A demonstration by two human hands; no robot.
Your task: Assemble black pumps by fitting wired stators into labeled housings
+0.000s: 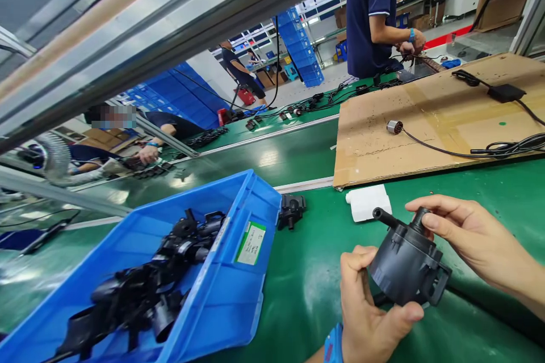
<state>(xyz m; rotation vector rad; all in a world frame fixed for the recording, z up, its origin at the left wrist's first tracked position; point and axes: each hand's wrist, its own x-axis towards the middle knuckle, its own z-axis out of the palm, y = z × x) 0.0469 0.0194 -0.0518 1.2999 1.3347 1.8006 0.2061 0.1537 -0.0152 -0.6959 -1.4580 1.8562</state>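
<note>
A black plastic pump housing (402, 266), with a thin spout on top and a bracket on its side, is held up in front of me. My left hand (370, 312) grips it from below and the left, thumb and fingers wrapped around the body. With thumb and fingers, my right hand (464, 232) pinches the short round port (420, 219) on its top. Behind the housing, a white plastic piece (369, 203) lies on the green table. Another black part (292, 211) rests beside the blue bin. The underside of the housing is partly hidden by my left hand.
A blue bin (251, 272) full of black plastic parts (157, 272) stands at left. At the right lies a cardboard sheet (374, 153) carrying a small motor (394, 127) and cable (506, 147). Metal rails cross overhead. Co-workers (370, 22) handle cables across the line.
</note>
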